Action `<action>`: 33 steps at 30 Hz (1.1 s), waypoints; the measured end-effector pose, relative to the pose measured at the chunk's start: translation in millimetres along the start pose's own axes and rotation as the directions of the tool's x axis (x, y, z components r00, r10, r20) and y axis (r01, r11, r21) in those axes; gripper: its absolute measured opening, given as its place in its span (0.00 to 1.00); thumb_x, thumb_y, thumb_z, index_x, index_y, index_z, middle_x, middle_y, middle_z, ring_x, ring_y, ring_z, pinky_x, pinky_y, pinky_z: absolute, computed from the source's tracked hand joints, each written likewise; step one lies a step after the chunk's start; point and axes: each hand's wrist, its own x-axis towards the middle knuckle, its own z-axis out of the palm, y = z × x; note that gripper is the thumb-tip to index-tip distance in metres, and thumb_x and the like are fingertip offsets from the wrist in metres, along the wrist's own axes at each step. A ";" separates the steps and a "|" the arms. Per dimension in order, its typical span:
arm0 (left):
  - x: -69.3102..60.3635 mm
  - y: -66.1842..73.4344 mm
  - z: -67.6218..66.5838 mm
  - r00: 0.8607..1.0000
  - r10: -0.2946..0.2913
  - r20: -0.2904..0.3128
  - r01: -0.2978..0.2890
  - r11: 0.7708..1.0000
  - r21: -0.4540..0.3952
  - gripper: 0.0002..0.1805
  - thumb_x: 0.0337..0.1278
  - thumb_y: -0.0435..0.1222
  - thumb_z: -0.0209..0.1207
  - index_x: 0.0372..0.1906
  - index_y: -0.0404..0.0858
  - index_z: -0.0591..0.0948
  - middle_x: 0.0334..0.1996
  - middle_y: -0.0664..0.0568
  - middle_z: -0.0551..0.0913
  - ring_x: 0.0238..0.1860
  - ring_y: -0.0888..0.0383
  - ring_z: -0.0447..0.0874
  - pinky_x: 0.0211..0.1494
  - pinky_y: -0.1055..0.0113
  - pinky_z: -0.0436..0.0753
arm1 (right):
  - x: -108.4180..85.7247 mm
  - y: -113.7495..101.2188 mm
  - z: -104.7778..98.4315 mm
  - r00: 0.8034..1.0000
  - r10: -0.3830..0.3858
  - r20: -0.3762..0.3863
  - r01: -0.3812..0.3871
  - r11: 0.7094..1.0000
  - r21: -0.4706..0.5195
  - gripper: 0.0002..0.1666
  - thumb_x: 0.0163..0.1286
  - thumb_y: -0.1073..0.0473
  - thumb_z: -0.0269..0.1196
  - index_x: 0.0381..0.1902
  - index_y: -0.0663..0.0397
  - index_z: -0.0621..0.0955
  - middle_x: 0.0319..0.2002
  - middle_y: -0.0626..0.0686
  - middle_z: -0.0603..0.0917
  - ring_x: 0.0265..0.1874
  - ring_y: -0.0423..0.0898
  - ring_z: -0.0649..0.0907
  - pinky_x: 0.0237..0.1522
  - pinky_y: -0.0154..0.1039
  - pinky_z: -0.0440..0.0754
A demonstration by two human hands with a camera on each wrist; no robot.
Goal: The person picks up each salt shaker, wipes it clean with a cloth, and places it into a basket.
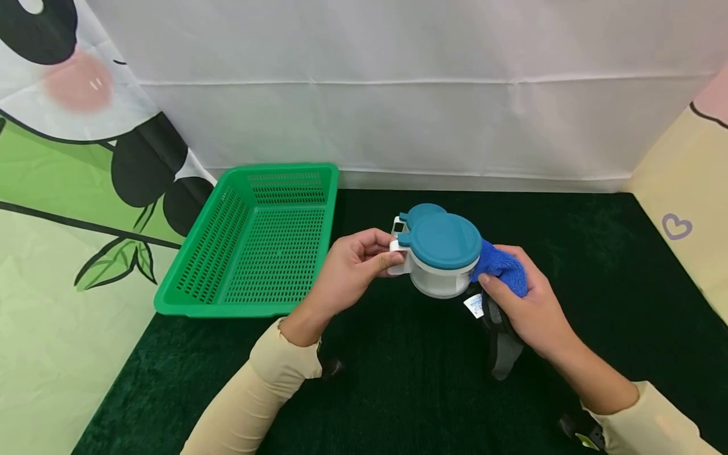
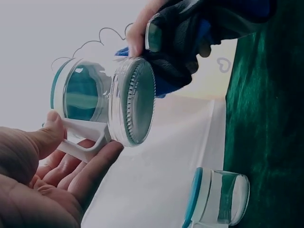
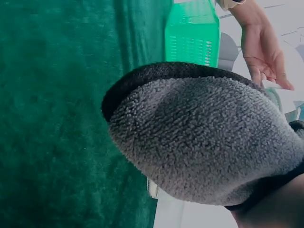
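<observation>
In the head view my left hand (image 1: 357, 265) pinches the white handle (image 1: 398, 258) of a clear glass seasoning jar (image 1: 440, 278) with a teal lid (image 1: 446, 241). The jar is held above the table; its ribbed base shows in the left wrist view. My right hand (image 1: 526, 303) grips a bunched cloth, blue (image 1: 506, 268) on one side and grey (image 3: 199, 137) with a black border on the other. The cloth touches the jar's right side. A white tag (image 1: 474, 306) hangs from it. Behind the held jar stands a second teal-lidded jar (image 2: 216, 197), mostly hidden in the head view.
A green perforated basket (image 1: 244, 311) stands on the dark green table cover (image 1: 409, 392), left of the hands. A white cloth backdrop (image 1: 421, 133) rises behind the table, with printed sheets at both sides.
</observation>
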 end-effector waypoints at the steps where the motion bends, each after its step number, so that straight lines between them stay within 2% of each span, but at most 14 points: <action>1: 0.1 -0.8 -0.7 1.000 -0.008 0.006 0.008 1.000 -0.006 0.08 0.71 0.29 0.62 0.49 0.29 0.81 0.46 0.40 0.88 0.46 0.52 0.88 0.48 0.59 0.89 | 0.0 -0.1 0.0 1.000 0.006 0.003 -0.006 1.000 -0.003 0.24 0.81 0.61 0.57 0.71 0.51 0.68 0.61 0.56 0.75 0.55 0.51 0.80 0.51 0.35 0.83; 5: -0.4 -2.5 -1.2 1.000 -0.017 -0.001 0.017 1.000 -0.005 0.08 0.71 0.30 0.62 0.49 0.29 0.82 0.46 0.42 0.88 0.45 0.52 0.88 0.48 0.59 0.89 | 2.6 -10.0 -2.4 0.999 -0.019 -0.026 0.019 1.000 -0.017 0.24 0.80 0.60 0.58 0.71 0.50 0.69 0.60 0.55 0.75 0.54 0.51 0.79 0.51 0.33 0.82; 10: 0.2 -1.3 1.4 0.999 0.019 -0.033 -0.020 1.000 -0.007 0.08 0.69 0.30 0.64 0.48 0.30 0.83 0.44 0.43 0.89 0.44 0.51 0.89 0.47 0.58 0.90 | 2.8 -16.6 -2.5 0.995 -0.064 -0.083 0.066 0.997 0.026 0.25 0.79 0.64 0.57 0.71 0.51 0.69 0.60 0.55 0.74 0.54 0.52 0.78 0.52 0.31 0.80; 15: 1.1 0.9 1.6 0.998 0.017 -0.059 -0.018 1.000 -0.005 0.08 0.68 0.31 0.65 0.47 0.30 0.83 0.43 0.43 0.89 0.43 0.52 0.89 0.46 0.58 0.90 | -2.9 -3.2 4.2 1.000 -0.003 -0.024 0.003 1.000 0.019 0.25 0.80 0.61 0.57 0.72 0.50 0.67 0.62 0.56 0.74 0.55 0.48 0.79 0.51 0.32 0.82; 22: 0.3 -0.2 -0.2 1.000 -0.028 0.005 0.028 1.000 -0.010 0.09 0.71 0.30 0.62 0.50 0.29 0.82 0.47 0.43 0.88 0.46 0.52 0.88 0.48 0.59 0.89 | -1.3 2.8 3.9 0.999 0.035 -0.017 -0.035 0.999 0.040 0.25 0.81 0.59 0.57 0.72 0.50 0.67 0.63 0.57 0.73 0.56 0.51 0.78 0.52 0.34 0.82; 26: 3.0 -0.7 3.6 1.000 -0.017 -0.023 0.017 1.000 -0.010 0.09 0.70 0.31 0.63 0.49 0.30 0.82 0.45 0.43 0.89 0.45 0.52 0.89 0.47 0.59 0.89 | 2.6 -8.2 2.2 0.995 -0.033 -0.089 0.033 0.999 -0.001 0.26 0.80 0.61 0.58 0.72 0.50 0.68 0.63 0.54 0.73 0.57 0.50 0.77 0.54 0.32 0.80; 28: 4.6 0.0 6.2 0.999 -0.013 -0.046 0.012 1.000 -0.015 0.09 0.71 0.32 0.63 0.49 0.30 0.83 0.45 0.43 0.89 0.44 0.52 0.89 0.46 0.59 0.89 | 3.7 -15.8 2.6 0.983 -0.099 -0.156 0.095 0.995 -0.038 0.28 0.77 0.64 0.60 0.72 0.50 0.69 0.63 0.54 0.73 0.58 0.50 0.76 0.55 0.33 0.78; 31: 7.0 2.2 9.2 0.996 -0.008 -0.085 0.006 1.000 -0.029 0.10 0.71 0.32 0.63 0.49 0.30 0.83 0.45 0.43 0.89 0.44 0.52 0.89 0.46 0.59 0.89 | 2.3 -21.2 7.2 0.958 -0.180 -0.224 0.163 0.982 -0.093 0.31 0.73 0.67 0.63 0.71 0.52 0.70 0.64 0.54 0.72 0.59 0.52 0.74 0.56 0.40 0.75; 33: 8.7 3.9 10.2 0.993 0.005 -0.117 -0.009 0.999 -0.036 0.10 0.71 0.32 0.62 0.49 0.29 0.83 0.45 0.43 0.89 0.44 0.51 0.90 0.46 0.59 0.89 | -0.4 -18.4 12.6 0.949 -0.218 -0.229 0.192 0.973 -0.131 0.32 0.70 0.69 0.65 0.70 0.55 0.71 0.64 0.56 0.72 0.60 0.55 0.74 0.57 0.48 0.75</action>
